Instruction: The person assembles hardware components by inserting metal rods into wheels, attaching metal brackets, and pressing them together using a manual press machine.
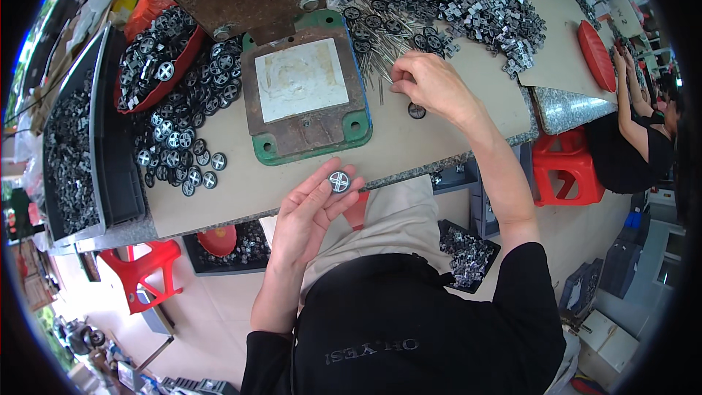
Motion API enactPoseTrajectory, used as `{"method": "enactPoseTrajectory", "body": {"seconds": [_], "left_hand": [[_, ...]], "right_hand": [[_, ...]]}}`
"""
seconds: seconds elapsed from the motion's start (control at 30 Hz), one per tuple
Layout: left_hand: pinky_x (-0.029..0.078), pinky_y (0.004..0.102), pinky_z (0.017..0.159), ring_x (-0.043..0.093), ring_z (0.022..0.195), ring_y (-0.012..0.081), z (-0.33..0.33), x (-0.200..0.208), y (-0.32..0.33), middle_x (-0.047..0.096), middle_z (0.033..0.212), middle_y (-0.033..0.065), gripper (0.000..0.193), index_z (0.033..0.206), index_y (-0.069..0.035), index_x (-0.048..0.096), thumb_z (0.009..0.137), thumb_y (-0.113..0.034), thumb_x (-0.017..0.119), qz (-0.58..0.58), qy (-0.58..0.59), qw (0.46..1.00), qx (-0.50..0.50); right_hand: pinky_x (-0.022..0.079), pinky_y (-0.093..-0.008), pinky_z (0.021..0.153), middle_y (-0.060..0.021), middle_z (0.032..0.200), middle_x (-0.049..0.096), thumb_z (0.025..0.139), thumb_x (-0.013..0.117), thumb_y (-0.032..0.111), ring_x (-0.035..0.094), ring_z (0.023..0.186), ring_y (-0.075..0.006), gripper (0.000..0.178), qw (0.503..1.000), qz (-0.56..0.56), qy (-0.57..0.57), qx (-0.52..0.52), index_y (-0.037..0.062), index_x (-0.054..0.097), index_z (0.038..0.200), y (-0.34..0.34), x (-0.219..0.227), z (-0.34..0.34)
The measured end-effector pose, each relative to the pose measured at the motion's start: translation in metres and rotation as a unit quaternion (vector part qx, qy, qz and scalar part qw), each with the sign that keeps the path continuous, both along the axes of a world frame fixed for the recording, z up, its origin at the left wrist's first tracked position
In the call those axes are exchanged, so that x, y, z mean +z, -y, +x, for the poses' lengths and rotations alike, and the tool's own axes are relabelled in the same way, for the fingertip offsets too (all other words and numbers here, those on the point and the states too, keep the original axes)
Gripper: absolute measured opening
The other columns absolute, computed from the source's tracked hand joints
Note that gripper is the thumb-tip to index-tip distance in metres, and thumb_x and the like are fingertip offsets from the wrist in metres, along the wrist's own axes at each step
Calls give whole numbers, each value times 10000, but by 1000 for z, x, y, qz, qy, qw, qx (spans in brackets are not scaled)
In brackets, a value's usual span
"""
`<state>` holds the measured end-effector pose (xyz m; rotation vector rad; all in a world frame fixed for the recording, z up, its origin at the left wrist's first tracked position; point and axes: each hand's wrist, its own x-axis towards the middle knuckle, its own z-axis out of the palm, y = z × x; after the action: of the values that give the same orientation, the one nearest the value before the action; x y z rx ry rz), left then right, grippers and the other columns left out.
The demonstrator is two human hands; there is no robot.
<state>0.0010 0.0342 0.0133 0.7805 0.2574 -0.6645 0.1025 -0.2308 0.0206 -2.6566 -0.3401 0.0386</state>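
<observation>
Holding a wheel (338,181) between thumb and fingers of the left hand (307,209), mid-frame. Apparently picking among rods (375,57) with the right hand (431,83), upper centre; cannot tell whether pinching one. Seems to call for separating one cleanly.

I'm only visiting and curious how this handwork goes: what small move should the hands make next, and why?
Probably the right hand should draw one thin metal rod from the loose rods: it is right at their near edge, while the left hand holds a small wheel, silver cross facing up. I can't tell whether a rod is pinched yet.
</observation>
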Motion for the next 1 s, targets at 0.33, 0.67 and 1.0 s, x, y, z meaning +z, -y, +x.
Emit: {"method": "enactPoseTrajectory", "body": {"seconds": [0.33, 0.67, 1.0], "left_hand": [[430, 434, 989, 465, 1198, 334, 4, -4, 5, 468, 1277, 221, 393, 1319, 57, 358, 945, -54, 405, -53, 1, 999, 9], [407, 397, 1015, 504, 1158, 303, 2, 0, 10, 482, 1250, 201, 406, 1336, 64, 322, 961, -76, 392, -78, 13, 997, -17], [412, 369, 1014, 537, 1116, 272, -1, 0, 12, 506, 1218, 187, 422, 1333, 77, 316, 957, -83, 421, -56, 29, 998, -6]], "right_hand": [[458, -358, 610, -140, 752, 582, 805, 557, 37, 588, 657, -284, 106, 996, 78, 46, -15, -21, 558, 893, -19, 24, -28], [474, -183, 628, -7, 832, 638, 856, 596, 27, 598, 736, -45, 73, 839, 515, -170, -29, 20, 584, 927, -73, 14, -95], [473, -183, 601, -6, 823, 634, 853, 612, 33, 587, 698, -28, 80, 845, 524, -103, -27, 22, 596, 930, -79, 0, -102]]}}
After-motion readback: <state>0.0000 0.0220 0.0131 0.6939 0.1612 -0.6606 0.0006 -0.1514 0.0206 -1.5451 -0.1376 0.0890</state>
